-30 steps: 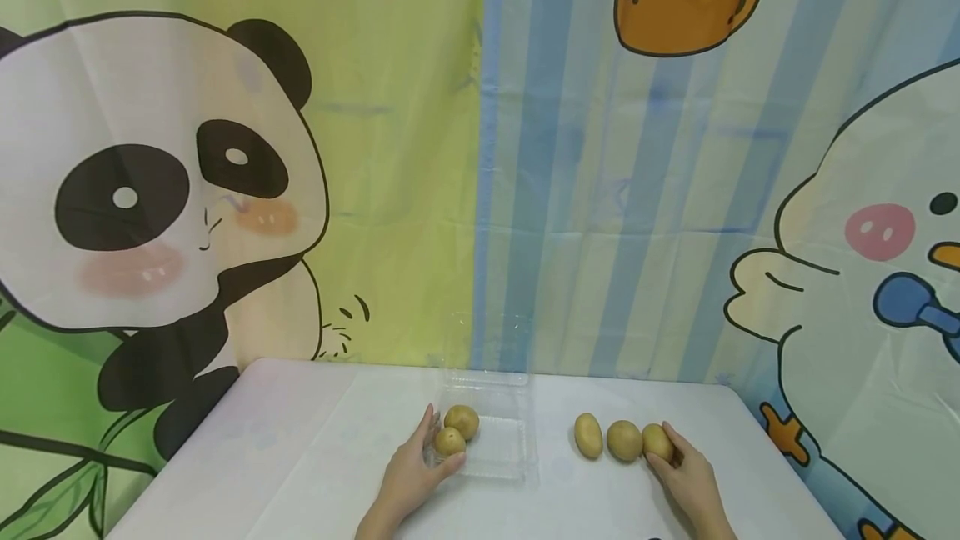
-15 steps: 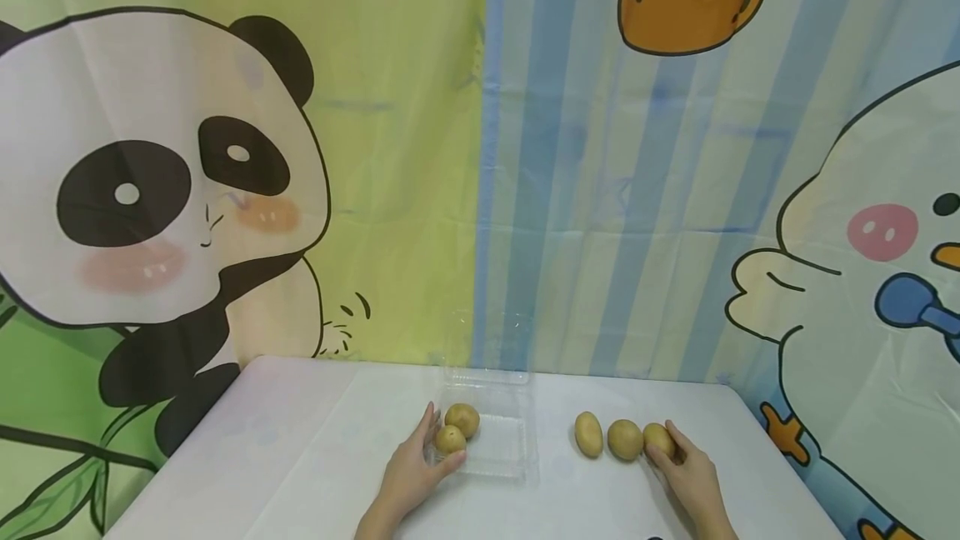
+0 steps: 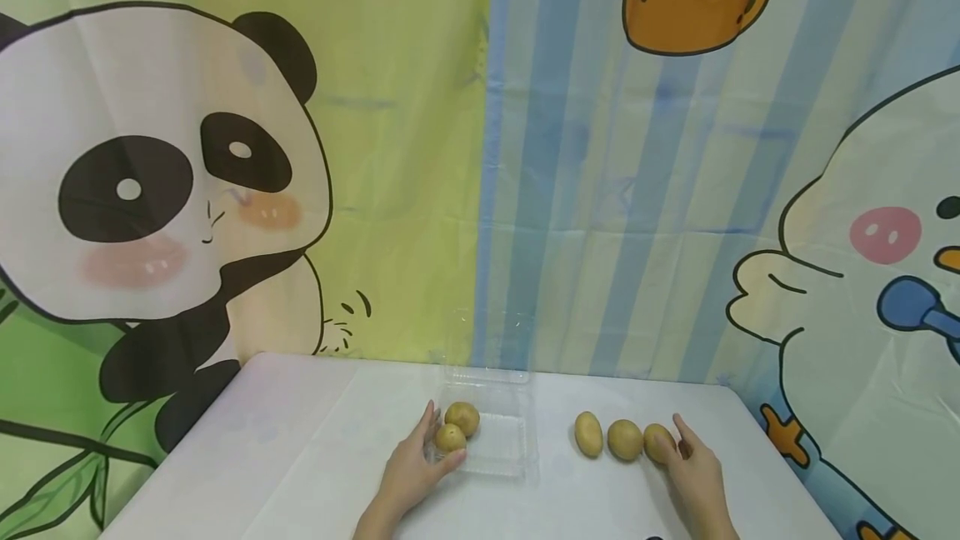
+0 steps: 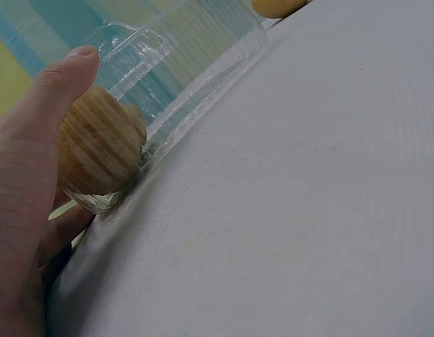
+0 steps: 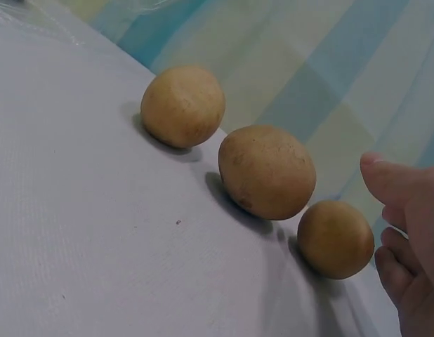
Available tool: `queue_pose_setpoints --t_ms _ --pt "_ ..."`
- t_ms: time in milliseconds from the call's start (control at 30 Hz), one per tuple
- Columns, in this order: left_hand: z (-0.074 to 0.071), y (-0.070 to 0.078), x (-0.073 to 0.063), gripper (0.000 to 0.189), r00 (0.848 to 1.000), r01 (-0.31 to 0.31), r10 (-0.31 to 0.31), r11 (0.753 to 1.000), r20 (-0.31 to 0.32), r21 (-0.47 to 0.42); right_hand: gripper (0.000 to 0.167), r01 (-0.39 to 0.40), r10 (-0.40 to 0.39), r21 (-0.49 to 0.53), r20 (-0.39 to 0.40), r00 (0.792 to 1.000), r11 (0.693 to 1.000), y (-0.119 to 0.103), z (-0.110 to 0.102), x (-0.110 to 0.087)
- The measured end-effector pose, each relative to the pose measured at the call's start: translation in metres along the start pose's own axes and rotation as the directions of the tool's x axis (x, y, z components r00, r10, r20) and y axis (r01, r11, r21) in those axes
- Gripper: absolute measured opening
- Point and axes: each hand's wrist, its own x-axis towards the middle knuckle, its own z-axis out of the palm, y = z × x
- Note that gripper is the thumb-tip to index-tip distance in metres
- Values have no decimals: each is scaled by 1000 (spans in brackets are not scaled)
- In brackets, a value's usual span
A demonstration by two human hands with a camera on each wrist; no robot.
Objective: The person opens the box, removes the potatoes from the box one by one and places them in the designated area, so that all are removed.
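My left hand (image 3: 411,471) holds the left side of an open clear plastic container (image 3: 501,438). In the left wrist view its thumb lies over the rim and the other fingers are on the far side. Two potatoes, a larger one (image 3: 462,417) and a smaller one (image 3: 451,438), sit inside at that end. To the right, an oblong potato (image 3: 588,435), a round potato (image 3: 625,441) and a smaller round potato (image 5: 335,239) lie in a row. My right hand (image 3: 697,477) is beside the smallest one, thumb and fingers spread apart, gripping nothing.
Everything stands on a white-covered table (image 3: 315,432). The container's clear lid (image 3: 491,340) is raised at the back. A printed curtain (image 3: 405,190) with a panda and a white bird hangs right behind the table's rear edge.
My right hand has let go of the rightmost potato and shifted slightly right, its fingers spreading. The potatoes stay in their row. My left hand keeps its hold on the container.
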Motion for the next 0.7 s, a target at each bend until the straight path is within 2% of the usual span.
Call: queue_pose_setpoints --t_ms 167,300,500,700 --pt "0 0 0 98 1000 -6 6 1000 -3 -1 74 42 -41 31 -22 999 999 -15 -5 -3" --pt "0 1 -1 98 1000 -10 10 1000 -3 -19 78 47 -49 83 21 999 995 -29 -4 -4" --pt "1 -1 -2 97 1000 -14 14 1000 -7 -24 81 57 -59 70 28 998 996 -48 2 -7" --pt "1 -1 0 97 1000 -25 25 1000 -6 -10 78 160 -165 84 51 985 983 -70 10 -12"
